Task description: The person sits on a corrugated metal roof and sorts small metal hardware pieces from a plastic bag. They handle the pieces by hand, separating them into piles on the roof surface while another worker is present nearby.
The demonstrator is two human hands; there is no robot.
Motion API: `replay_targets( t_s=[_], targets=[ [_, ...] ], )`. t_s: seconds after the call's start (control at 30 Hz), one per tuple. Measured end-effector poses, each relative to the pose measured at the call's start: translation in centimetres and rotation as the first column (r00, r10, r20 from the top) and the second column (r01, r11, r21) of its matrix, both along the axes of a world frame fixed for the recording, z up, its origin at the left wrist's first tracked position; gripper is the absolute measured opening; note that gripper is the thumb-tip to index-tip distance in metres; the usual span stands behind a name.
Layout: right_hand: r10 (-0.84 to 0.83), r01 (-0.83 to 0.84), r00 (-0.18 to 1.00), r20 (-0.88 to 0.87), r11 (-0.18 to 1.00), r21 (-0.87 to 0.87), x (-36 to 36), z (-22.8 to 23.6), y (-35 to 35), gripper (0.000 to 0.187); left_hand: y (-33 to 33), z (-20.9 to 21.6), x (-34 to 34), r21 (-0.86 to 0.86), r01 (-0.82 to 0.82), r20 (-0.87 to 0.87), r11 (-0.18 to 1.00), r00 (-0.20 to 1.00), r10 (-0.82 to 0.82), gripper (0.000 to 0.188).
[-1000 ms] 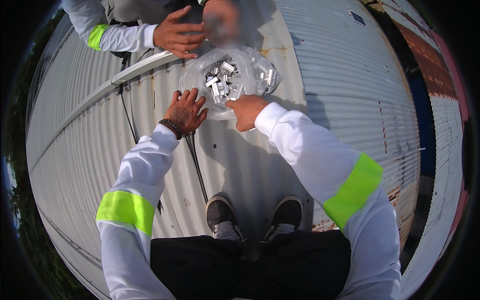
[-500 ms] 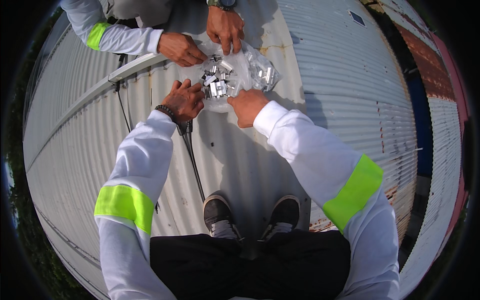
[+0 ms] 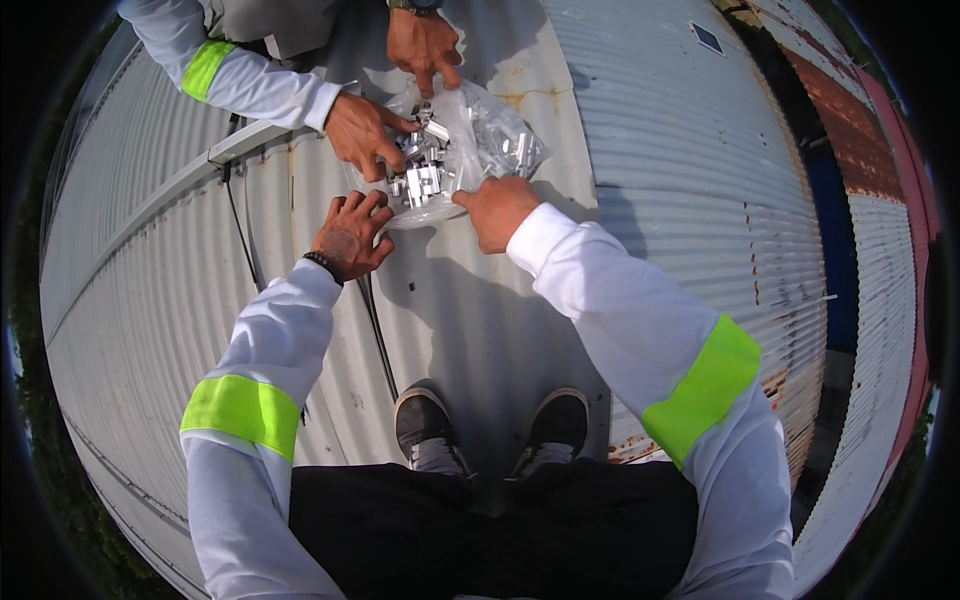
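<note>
A clear plastic bag (image 3: 465, 145) lies opened out on the corrugated roof, holding several small silvery metal clamps or brackets (image 3: 424, 183). My right hand (image 3: 497, 212) is closed, with thumb and forefinger pinching the bag's near right edge. Just off the near left edge, my left hand (image 3: 350, 235) hovers with bent fingers apart and nothing seen in them. Opposite me, a co-worker's one hand (image 3: 362, 132) reaches among the metal pieces at the bag's left side. The co-worker's other hand (image 3: 424, 45), below a wristwatch, touches the bag's far edge.
A metal rail (image 3: 250, 140) runs across the roof at the left. Black cables (image 3: 375, 325) trail down near my left wrist toward my shoes (image 3: 430, 430). More corrugated sheeting (image 3: 690, 180), rusty in places, stretches to the right, past a raised seam.
My left hand has drawn back from the bag, down and left, its fingers spreading. The co-worker's hand on the left has moved in over the metal pieces. My right hand keeps its pinch.
</note>
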State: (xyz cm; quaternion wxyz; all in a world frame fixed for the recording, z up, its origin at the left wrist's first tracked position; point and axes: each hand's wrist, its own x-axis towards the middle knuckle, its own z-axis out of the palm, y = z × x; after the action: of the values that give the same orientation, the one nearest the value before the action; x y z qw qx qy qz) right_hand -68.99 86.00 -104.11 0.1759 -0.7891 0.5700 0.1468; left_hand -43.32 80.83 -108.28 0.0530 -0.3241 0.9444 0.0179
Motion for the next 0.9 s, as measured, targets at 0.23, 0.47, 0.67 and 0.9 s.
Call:
replay_targets(
  t_s=[0.23,0.47,0.67,0.9],
  targets=[
    [-0.032,0.054,0.992,-0.123,0.983,0.177,-1.5,1.2,-0.8,0.064,1.0,0.5,-3.4,0.127,-0.051,-0.031,0.991,0.998,0.055,0.053],
    [-0.03,0.035,0.997,-0.07,0.997,0.068,-2.1,1.9,-1.4,0.07,3.2,1.0,-5.5,0.174,-0.017,0.1,0.985,0.995,0.0,0.049],
    [-0.013,0.025,0.964,-0.266,0.999,0.044,-1.9,1.1,-1.0,0.072,-0.1,0.3,-8.0,0.085,-0.121,-0.273,0.989,0.952,0.14,0.025],
    [-0.069,0.087,0.964,-0.256,0.994,0.059,-3.6,0.7,1.4,0.064,-3.8,0.3,-12.9,0.198,-0.178,-0.04,0.964,0.981,0.19,0.061]
  ],
)
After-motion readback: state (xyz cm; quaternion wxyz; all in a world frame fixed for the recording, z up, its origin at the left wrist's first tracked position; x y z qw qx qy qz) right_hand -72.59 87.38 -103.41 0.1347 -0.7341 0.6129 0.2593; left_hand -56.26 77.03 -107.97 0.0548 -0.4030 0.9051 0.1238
